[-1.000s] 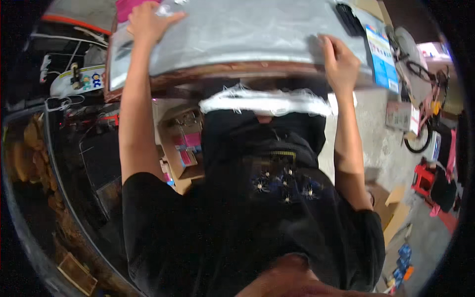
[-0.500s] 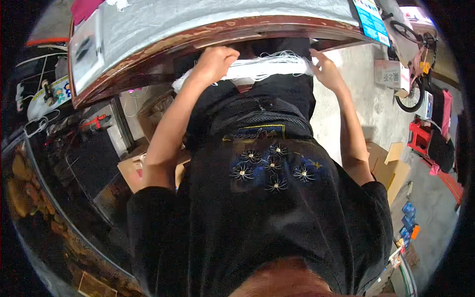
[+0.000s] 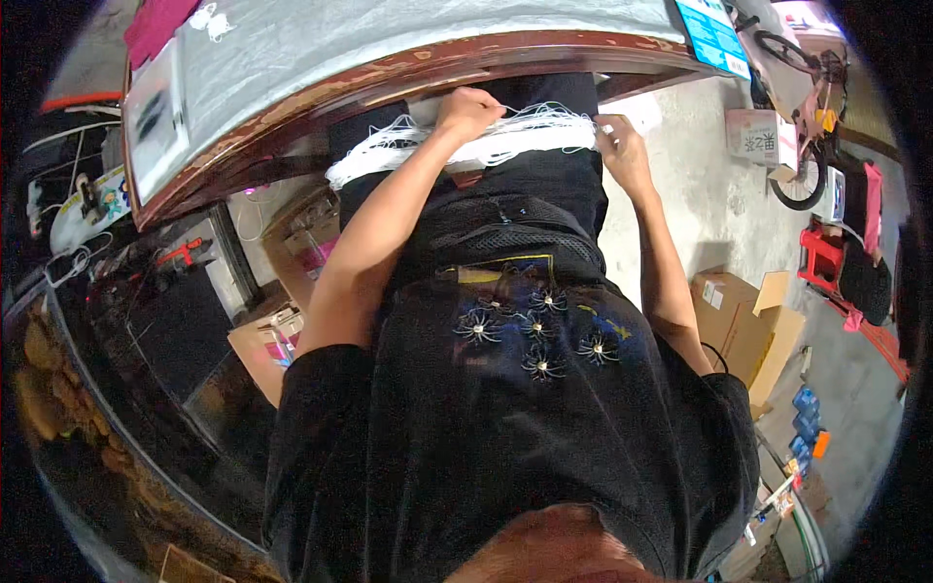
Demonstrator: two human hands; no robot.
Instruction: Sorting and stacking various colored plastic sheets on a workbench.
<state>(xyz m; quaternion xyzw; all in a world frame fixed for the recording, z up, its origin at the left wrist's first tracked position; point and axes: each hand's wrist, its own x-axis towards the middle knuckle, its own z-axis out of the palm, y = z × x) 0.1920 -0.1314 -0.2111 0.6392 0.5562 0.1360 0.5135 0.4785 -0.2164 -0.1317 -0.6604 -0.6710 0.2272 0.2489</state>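
A long bundle of white string [image 3: 530,139] lies across my thighs, with loose loops sticking up along its far edge. Above the middle of the bundle, my left hand [image 3: 470,114] has its fingers pinched together on a strand of the string. At the bundle's right end my right hand [image 3: 622,151] is closed, thumb and fingers meeting near the string's end. What exactly lies between those right fingertips is too small to make out.
Just beyond my knees runs the worn wooden edge of a table [image 3: 408,60] with a grey cover. A blue printed card [image 3: 712,37] sits at its right corner. Cardboard boxes [image 3: 743,325] stand on both sides of me. A bicycle [image 3: 812,107] and red stool [image 3: 821,255] are farther right.
My left hand has moved right along the bundle, uncovering its looped left part. My right hand has shifted slightly down and its fingers have drawn in. The view has shifted a little.
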